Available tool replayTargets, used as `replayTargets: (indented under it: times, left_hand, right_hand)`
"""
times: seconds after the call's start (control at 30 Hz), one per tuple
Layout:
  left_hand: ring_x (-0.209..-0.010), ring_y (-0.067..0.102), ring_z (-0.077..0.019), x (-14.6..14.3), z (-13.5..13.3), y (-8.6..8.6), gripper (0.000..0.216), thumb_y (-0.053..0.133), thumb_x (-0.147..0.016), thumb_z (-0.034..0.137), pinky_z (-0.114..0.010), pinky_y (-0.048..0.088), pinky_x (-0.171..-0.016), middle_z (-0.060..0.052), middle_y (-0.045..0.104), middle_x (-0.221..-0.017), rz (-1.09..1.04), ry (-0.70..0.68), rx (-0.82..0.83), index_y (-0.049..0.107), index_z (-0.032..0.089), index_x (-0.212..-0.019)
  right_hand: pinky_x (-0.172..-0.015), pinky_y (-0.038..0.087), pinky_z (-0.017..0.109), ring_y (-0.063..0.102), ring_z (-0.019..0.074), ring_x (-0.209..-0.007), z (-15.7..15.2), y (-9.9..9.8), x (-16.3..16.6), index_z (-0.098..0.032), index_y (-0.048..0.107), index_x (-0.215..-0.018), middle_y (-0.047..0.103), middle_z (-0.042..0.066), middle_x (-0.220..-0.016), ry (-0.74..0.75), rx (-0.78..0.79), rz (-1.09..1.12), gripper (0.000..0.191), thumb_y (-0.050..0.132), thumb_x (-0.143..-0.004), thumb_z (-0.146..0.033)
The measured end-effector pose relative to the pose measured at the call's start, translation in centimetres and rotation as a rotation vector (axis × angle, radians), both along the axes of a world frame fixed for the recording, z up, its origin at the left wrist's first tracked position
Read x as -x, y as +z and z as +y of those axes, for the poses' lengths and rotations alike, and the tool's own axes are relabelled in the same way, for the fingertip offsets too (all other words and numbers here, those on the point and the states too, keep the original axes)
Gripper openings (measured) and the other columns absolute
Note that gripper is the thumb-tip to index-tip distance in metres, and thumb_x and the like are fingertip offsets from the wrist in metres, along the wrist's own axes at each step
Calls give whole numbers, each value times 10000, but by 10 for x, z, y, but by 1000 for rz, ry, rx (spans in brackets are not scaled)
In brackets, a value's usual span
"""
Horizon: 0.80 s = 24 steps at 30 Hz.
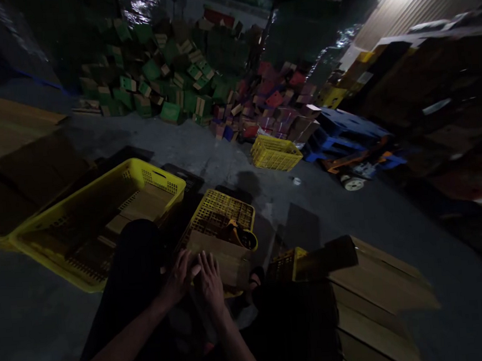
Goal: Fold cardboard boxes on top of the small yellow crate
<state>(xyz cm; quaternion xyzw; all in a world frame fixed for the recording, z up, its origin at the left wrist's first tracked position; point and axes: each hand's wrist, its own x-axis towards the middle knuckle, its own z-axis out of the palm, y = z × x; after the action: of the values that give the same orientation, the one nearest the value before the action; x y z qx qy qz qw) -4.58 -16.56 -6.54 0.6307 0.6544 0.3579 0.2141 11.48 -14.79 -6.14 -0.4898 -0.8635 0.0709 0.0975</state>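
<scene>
My left hand (pixel 178 279) and my right hand (pixel 210 283) lie side by side, fingers spread, pressing flat on a brown cardboard piece (pixel 226 259) in front of my knees. The cardboard rests on an upturned yellow crate (pixel 222 210). A roll of tape in a dispenser (pixel 241 236) sits on that crate just beyond my right hand. Neither hand closes around anything. The light is dim, so fine detail of the cardboard is hard to make out.
A large open yellow crate (pixel 54 239) with flat cardboard inside stands at left. Stacked flat cardboard (pixel 379 292) lies at right, another stack (pixel 7 132) far left. A heap of green and red boxes (pixel 183 79), a further yellow crate (pixel 275 153) and blue pallets (pixel 345 130) lie beyond.
</scene>
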Motion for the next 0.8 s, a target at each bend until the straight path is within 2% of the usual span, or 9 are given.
replayTargets:
  times: [0.17, 0.27, 0.37, 0.5, 0.63, 0.73, 0.8]
  left_hand:
    - [-1458, 454, -300, -3, 5, -1, 574, 396, -1030, 470, -499, 374, -1203, -160, 514, -1544, -139, 15, 62, 453, 190, -1528]
    - [-1471, 437, -309, 1, 4, -11, 605, 359, -1035, 500, -522, 383, -1196, -156, 496, -1561, -124, 28, 83, 421, 191, -1551]
    - [-1490, 407, -302, 8, 4, -21, 621, 312, -1052, 500, -541, 375, -1196, -154, 460, -1589, -43, -59, 35, 372, 181, -1581]
    - [-1538, 306, -351, 10, 5, -27, 640, 315, -1050, 523, -559, 324, -1213, -192, 408, -1618, 214, -177, -49, 494, 123, -1516]
    - [-1544, 279, -380, 4, 9, -26, 731, 304, -1043, 603, -584, 298, -1210, -234, 348, -1638, 416, -182, -67, 516, 75, -1501]
    - [-1540, 282, -394, -1, 16, -26, 850, 271, -1022, 687, -599, 279, -1210, -278, 329, -1631, 462, -166, -82, 494, 22, -1503]
    - [-1541, 274, -401, -7, 23, -26, 888, 268, -1010, 713, -596, 279, -1209, -290, 330, -1626, 456, -141, -90, 477, 11, -1512]
  right_hand:
    - [-1249, 309, 478, 278, 250, -1565, 24, 3, 31, -205, 300, -1625, 326, 80, -1675, 36, 28, -7, 593, 418, -1046, -258]
    - [-1268, 263, 471, 276, 225, -1566, 35, 5, 39, -195, 298, -1625, 324, 78, -1678, 0, 42, 50, 582, 397, -1058, -282]
    - [-1274, 243, 485, 259, 227, -1572, 34, 7, 33, -187, 300, -1623, 330, 79, -1677, -28, 44, 92, 588, 405, -1062, -323]
    - [-1265, 256, 495, 224, 248, -1583, 13, 13, -2, -184, 231, -1645, 268, 95, -1697, -55, 53, 78, 655, 425, -1056, -394]
    - [-1245, 285, 514, 256, 284, -1572, -3, 25, -58, -149, 272, -1634, 284, 132, -1685, -274, 74, 1, 687, 406, -1054, -493]
    - [-1239, 286, 534, 285, 319, -1558, 0, 29, -90, -92, 315, -1614, 309, 172, -1666, -422, 110, -68, 713, 413, -1047, -513]
    - [-1235, 295, 520, 304, 325, -1550, 7, 28, -100, -66, 337, -1602, 328, 192, -1653, -493, 128, -78, 701, 415, -1049, -489]
